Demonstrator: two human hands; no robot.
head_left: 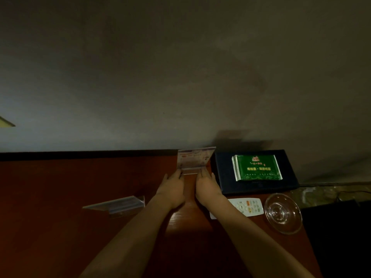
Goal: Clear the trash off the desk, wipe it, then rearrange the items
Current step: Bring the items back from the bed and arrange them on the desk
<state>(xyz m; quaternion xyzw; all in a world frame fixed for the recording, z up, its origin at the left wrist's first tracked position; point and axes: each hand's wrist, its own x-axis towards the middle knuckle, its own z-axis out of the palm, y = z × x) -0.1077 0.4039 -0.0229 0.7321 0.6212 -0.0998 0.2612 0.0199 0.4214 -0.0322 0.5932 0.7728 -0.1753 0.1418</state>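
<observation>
Head view: left hand point(172, 188) and right hand point(206, 187) pinched the upright card stand's point(195, 158) base on the worktop point(60, 187).

We see one acrylic card stand point(195, 158) upright at the red-brown surface point(60, 181) back edge; second stand point(118, 204) lies tipped, left-centre.

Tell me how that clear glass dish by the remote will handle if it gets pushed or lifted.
The glass dish looks smooth, so it would probably slide easily on the polished desk. It sits near the desk's right edge, so a push that way risks a fall, and it would likely break. Its thick look suggests some weight.
</observation>
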